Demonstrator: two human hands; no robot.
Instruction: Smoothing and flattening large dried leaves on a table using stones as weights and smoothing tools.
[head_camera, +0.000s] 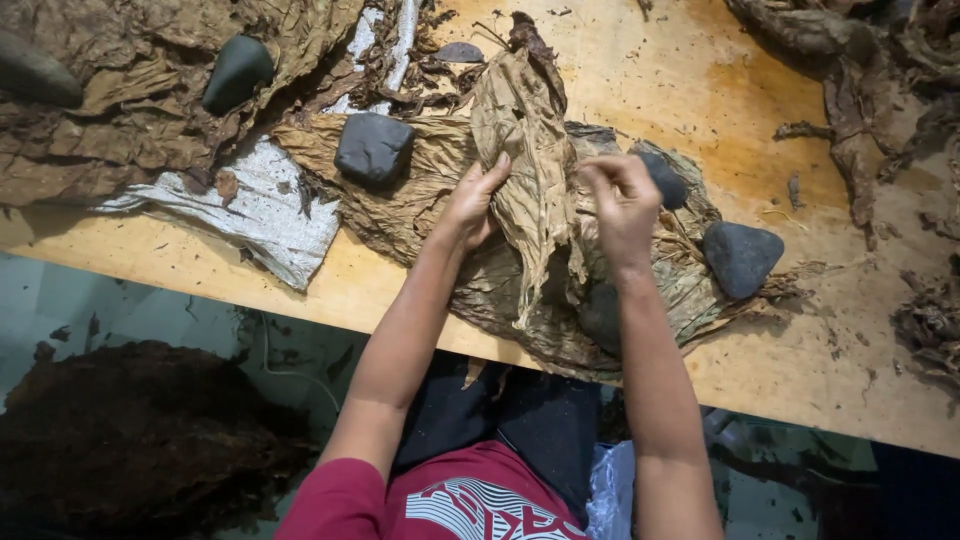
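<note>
While both my hands pinch one dried leaf, left hand at 9 o'clock, right hand at 3, dark stones pin the leaf pile on the surface.

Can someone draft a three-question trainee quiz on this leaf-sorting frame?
1. True or false: both hands grip the same dried leaf.
2. Which lies nearest the right hand? A) dark stone at the leaf pile's right edge B) green stone at top left C) white woven sack
3. What does the left hand rest over: the leaf pile or bare wooden table?

Key: 1 true; 2 A; 3 the leaf pile.
</note>
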